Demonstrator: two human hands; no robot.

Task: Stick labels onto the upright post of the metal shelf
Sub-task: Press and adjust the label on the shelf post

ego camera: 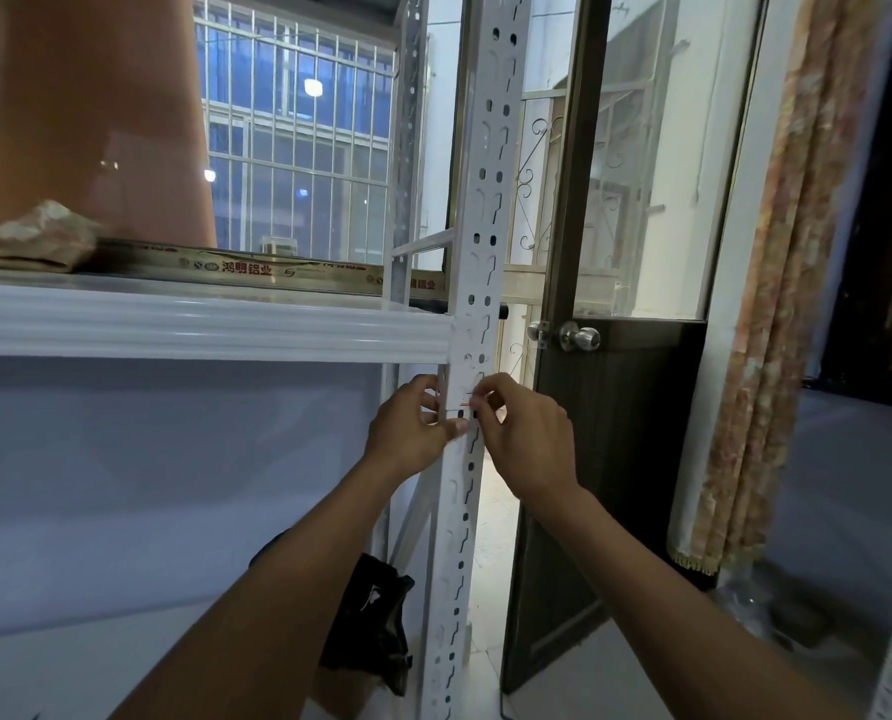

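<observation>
A white perforated upright post of the metal shelf runs from top to bottom at the centre. Just below the white shelf beam a small white label with a thin red edge lies against the post's face. My left hand grips the post from the left, its thumb pressing on the label's lower edge. From the right, my right hand pinches the label's right end between thumb and forefinger. Most of the label is hidden by my fingers.
A dark door with a round metal knob stands ajar right of the post. A patterned curtain hangs farther right. A black bag lies low behind the post. A barred window is behind the shelf.
</observation>
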